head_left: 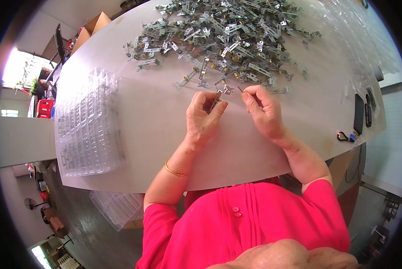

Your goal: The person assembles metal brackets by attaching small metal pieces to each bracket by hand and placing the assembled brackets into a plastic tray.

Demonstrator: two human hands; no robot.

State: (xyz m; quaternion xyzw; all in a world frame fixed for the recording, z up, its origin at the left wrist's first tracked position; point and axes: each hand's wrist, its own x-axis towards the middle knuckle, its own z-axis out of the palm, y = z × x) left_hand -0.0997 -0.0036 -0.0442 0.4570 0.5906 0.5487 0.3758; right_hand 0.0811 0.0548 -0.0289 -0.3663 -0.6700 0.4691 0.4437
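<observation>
My left hand [203, 117] pinches a small metal bracket [216, 99] between thumb and fingers, above the table just in front of a large heap. Beside it, a short way to the right, my right hand [264, 111] is closed on a thin, dark, stick-like piece [240, 89] whose tip points toward the bracket. The fingers hide most of that piece, so its kind cannot be made out. The heap of metal brackets [227, 38], silvery with some brass-coloured parts, spreads over the far middle of the table. Several loose brackets lie at its near edge, close to both hands.
Clear plastic blister trays [91, 125] are stacked at the table's left. More clear trays [118, 207] sit below the edge. A black phone-like object [358, 113] and a small blue-and-black item [352, 137] lie at right, with clear plastic bags [357, 40] at far right.
</observation>
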